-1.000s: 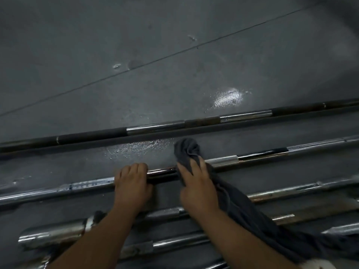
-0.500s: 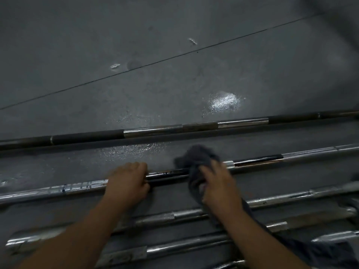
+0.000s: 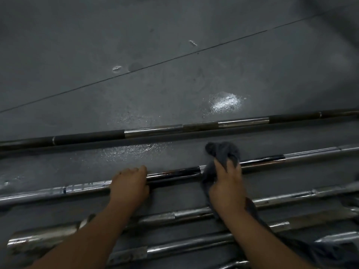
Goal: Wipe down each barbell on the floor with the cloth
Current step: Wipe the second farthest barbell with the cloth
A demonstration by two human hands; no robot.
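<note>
Several barbells lie side by side on the grey floor. My left hand [image 3: 129,184] grips the second barbell [image 3: 174,173] from the far side, fingers curled over its dark shaft. My right hand [image 3: 227,185] holds a dark grey cloth [image 3: 222,152] wrapped over the same bar, a hand's width to the right. The cloth bunches above my fingers and trails down under my right forearm. The farthest barbell [image 3: 174,130] lies untouched beyond both hands. Nearer bars [image 3: 174,215] run under my forearms.
A thick chrome sleeve [image 3: 42,238] lies at the lower left. Wet patches [image 3: 224,101] shine on the floor beyond the farthest bar, and a thin seam line [image 3: 155,64] crosses the floor diagonally.
My right hand has slid the cloth to the right along the second barbell, away from my left hand. My left hand has kept its grip on the same stretch of the shaft.
</note>
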